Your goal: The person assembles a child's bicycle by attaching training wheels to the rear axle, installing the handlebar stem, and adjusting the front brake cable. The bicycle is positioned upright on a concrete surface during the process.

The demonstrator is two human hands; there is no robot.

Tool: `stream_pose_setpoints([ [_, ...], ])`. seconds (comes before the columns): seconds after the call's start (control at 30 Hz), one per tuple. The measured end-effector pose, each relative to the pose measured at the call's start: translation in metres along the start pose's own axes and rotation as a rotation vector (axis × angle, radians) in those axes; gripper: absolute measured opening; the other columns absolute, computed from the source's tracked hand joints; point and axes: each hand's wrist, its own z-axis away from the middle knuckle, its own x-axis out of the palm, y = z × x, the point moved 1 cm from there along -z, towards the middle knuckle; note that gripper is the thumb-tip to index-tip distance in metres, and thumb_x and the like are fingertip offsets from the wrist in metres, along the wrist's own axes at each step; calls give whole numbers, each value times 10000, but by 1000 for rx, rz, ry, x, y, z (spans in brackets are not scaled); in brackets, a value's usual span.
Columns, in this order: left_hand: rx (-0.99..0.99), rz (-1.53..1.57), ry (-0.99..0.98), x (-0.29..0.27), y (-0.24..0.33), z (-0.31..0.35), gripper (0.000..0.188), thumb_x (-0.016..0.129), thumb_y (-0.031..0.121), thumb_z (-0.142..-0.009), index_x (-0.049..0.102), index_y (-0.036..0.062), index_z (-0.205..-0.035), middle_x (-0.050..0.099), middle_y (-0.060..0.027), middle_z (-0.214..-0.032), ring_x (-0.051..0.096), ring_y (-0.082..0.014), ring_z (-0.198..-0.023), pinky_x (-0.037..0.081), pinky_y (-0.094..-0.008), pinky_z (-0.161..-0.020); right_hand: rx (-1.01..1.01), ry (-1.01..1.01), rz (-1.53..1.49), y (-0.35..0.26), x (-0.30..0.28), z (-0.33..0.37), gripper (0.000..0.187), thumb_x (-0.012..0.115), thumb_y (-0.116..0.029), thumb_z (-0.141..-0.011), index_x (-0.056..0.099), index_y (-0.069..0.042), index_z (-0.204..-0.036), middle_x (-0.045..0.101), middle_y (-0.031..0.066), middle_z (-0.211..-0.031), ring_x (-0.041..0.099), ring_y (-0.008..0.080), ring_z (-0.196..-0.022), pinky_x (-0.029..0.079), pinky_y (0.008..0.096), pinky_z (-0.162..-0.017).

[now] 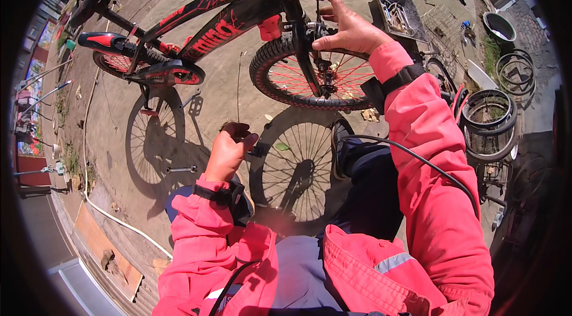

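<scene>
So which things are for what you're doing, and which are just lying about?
Seem part of the job:
bike
front wheel, with the right hand at the fork above it
maybe the wrench, on the ground nearby

Seem just lying about:
hose, on the left
board, lower left
tub, upper right

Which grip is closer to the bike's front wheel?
Right. The right grip is by the top of the front wheel; the left grip is apart from it, lower left in view.

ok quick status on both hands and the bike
Right hand at the front fork. Left hand lower, curled, grip unclear. Bike in front. Wrench on ground, left side.
</scene>
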Motion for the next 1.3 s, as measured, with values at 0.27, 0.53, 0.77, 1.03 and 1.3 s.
stream_pose_setpoints([
  [0.27, -24, -11, -5, 0, -3, -2, 466, 759, 219, -889, 612, -67, -1225, 699, -83, -889, 613, -125, -703, 462, -282, -597, 268, 11, 77, 26, -2, -45, 1177, 304, -938, -835, 522, 49, -1439, 576, 297, -1392, 493, 390, -1381, 361, 425, -1148],
  [0.53, -16, -3, 5, -1, -5, -2, 455, 757, 209, -893, 613, -76, -1218, 703, -86, -893, 608, -121, -696, 460, -282, -595, 342, 11, 86, 31, 3, -50, 1168, 287, -945, -833, 603, 47, -1364, 607, 274, -1360, 550, 380, -1314, 393, 435, -1106],
  [0.77, -7, -2, 11, 2, -2, -1, 435, 748, 190, -897, 621, -89, -1206, 713, -101, -894, 619, -127, -696, 461, -285, -601, 427, 59, -217, 30, -5, -52, 1085, 371, -946, -814, 629, -30, -1336, 702, 188, -1107, 646, 269, -1041, 449, 424, -972],
  [1.03, -19, -20, 13, 3, 1, -1, 445, 738, 181, -902, 610, -99, -1224, 713, -115, -914, 651, -146, -740, 483, -285, -635, 490, 40, -163, 2, -13, -48, 1185, 283, -971, -801, 568, 12, -1400, 691, 199, -1226, 689, 311, -948, 465, 493, -906],
  [1.3, -10, -17, 3, 2, 0, -2, 458, 737, 172, -898, 603, -111, -1233, 718, -142, -959, 678, -170, -790, 513, -298, -683, 559, 21, -149, 19, -12, -62, 1030, 392, -893, -851, 590, -34, -1383, 661, 135, -1306, 692, 292, -930, 472, 466, -787],
])
